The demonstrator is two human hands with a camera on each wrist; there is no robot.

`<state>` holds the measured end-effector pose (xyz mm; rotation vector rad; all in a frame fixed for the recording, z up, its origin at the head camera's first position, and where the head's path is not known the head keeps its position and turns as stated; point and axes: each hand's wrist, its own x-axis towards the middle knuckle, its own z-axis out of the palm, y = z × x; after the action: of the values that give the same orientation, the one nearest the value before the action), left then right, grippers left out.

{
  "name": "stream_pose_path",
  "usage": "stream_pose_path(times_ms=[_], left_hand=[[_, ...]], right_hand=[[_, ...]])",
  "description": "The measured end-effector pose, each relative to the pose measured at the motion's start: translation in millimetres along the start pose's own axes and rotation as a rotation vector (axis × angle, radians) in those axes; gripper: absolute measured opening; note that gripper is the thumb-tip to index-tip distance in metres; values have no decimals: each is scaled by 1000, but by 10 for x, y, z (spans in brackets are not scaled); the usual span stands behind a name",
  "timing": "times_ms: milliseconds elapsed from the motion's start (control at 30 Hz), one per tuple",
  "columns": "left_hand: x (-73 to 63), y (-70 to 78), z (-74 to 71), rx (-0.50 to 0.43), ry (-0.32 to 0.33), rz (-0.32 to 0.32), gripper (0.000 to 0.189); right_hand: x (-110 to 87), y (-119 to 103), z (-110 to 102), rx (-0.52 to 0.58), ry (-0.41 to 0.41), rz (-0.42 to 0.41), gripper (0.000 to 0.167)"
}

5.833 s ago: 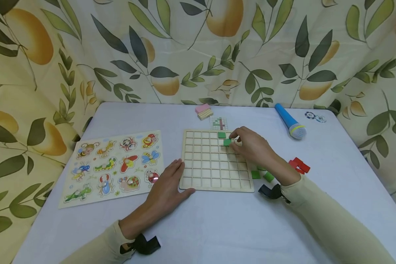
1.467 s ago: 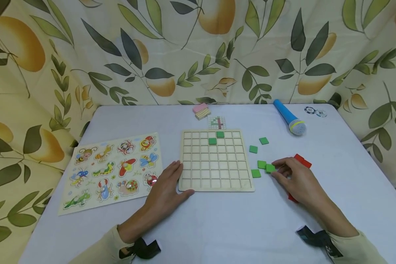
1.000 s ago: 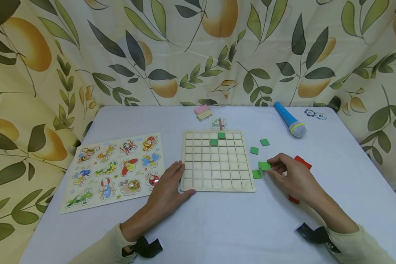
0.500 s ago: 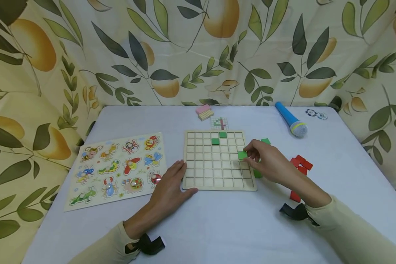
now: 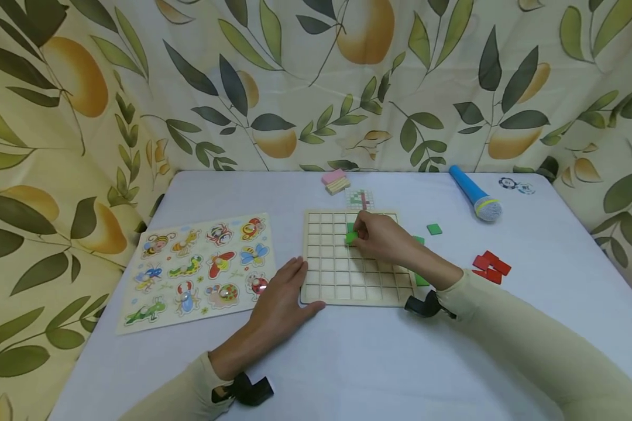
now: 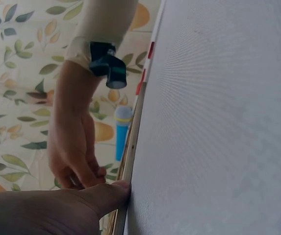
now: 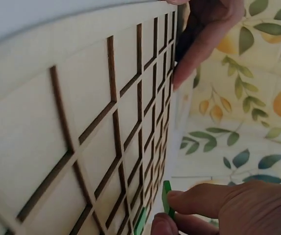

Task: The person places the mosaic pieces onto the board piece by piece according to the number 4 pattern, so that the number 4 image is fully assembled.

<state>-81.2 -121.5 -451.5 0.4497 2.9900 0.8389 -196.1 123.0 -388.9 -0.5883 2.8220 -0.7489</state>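
Green tile [image 5: 351, 238] shifted left over grid board [image 5: 326, 280]; right hand [image 5: 385, 238] pinches tile, left hand [image 5: 279, 292] rests straight-fingered against board

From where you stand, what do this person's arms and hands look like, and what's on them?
Both sleeves are plain, pale cream and reach toward the wrists, each with a bent black attachment. The left hand and right hand wear no gloves.

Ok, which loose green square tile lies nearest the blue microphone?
The green square tile farthest right in the head view; the other loose ones sit closer to the pale wooden grid board.
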Motion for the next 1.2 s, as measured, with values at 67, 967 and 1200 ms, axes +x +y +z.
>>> stream_pose_path(times_ms=[67, 967, 1200], left_hand=[[2, -4, 2, 2, 3, 6, 90], [20, -13, 0, 13, -14, 15, 90], [8, 19, -1, 13, -5, 10, 91]], right_hand=[[49, -23, 37, 7, 2, -8, 18], [255, -114, 155, -23, -67, 7, 17], [256, -123, 131, -18, -91, -6, 11]])
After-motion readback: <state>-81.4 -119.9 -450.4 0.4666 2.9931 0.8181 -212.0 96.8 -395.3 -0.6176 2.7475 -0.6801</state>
